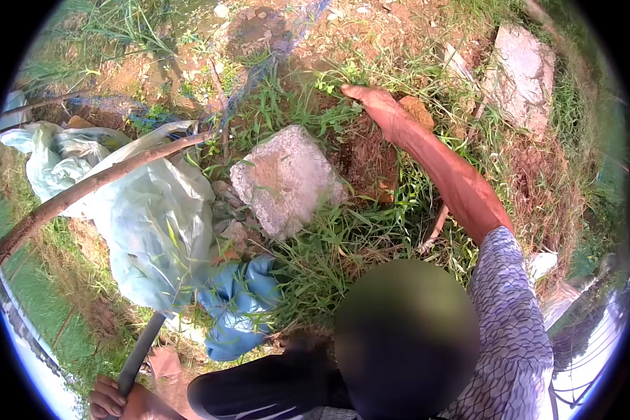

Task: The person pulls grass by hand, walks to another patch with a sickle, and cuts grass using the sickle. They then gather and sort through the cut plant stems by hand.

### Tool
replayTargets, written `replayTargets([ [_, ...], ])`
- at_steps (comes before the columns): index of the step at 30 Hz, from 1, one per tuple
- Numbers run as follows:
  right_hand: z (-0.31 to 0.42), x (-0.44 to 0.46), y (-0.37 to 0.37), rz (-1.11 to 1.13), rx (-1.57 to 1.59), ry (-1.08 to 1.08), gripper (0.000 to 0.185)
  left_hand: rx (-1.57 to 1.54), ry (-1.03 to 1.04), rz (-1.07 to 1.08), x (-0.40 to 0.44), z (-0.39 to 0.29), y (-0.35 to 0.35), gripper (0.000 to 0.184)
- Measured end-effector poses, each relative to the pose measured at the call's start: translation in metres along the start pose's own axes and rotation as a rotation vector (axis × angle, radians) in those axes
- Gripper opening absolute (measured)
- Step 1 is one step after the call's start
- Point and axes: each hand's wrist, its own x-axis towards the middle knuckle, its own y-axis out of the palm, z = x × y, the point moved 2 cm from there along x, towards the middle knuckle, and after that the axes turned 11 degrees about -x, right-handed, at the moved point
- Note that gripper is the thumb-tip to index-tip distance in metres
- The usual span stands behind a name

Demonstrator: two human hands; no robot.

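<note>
At the lower left, my left hand [122,402] is wrapped round a long, flat, dark grey bar-like tool [141,350]. Its upper end reaches the edge of a crumpled pale plastic sheet [154,231]; what kind of tool it is I cannot make out. My right arm stretches far forward, and my right hand [376,108] is down among green weeds [332,82]. The hand looks closed on the grass, its thumb pointing left and its other fingers mostly hidden. Just beside that wrist lies a brownish stone [418,112].
A rough concrete block [287,180] sits in the middle, with blue cloth or plastic [241,304] below it. A wooden stick [98,183] slants across the plastic sheet. Another concrete slab [519,78] lies at upper right. Blue netting [255,77] runs over the soil.
</note>
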Motion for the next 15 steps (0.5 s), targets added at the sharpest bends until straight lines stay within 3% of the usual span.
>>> replayTargets([
  [2, 0.005, 0.052, -0.049, -0.158, -0.353, -0.083, 0.061, -0.051, 0.029, -0.004, -0.001, 0.001, 0.005, 0.051],
  [4, -0.016, 0.101, -0.076, -0.425, -1.208, -0.332, 0.053, -0.021, 0.028, -0.016, 0.0, -0.002, 0.011, 0.05],
  [5, -0.039, 0.116, -0.078, -0.494, -1.344, -0.353, 0.052, 0.019, 0.02, -0.043, -0.002, -0.003, 0.014, 0.05],
  [7, -0.038, 0.098, -0.062, -0.374, -1.373, 0.016, 0.056, 0.049, 0.084, -0.092, -0.007, 0.001, 0.026, 0.049],
  [13, -0.045, 0.113, -0.056, -0.216, -1.314, 0.022, 0.037, 0.046, 0.064, -0.083, -0.007, 0.002, 0.022, 0.045],
  [15, -0.05, 0.105, -0.053, -0.284, -1.342, -0.068, 0.029, -0.038, -0.028, 0.019, -0.004, -0.001, 0.016, 0.045],
])
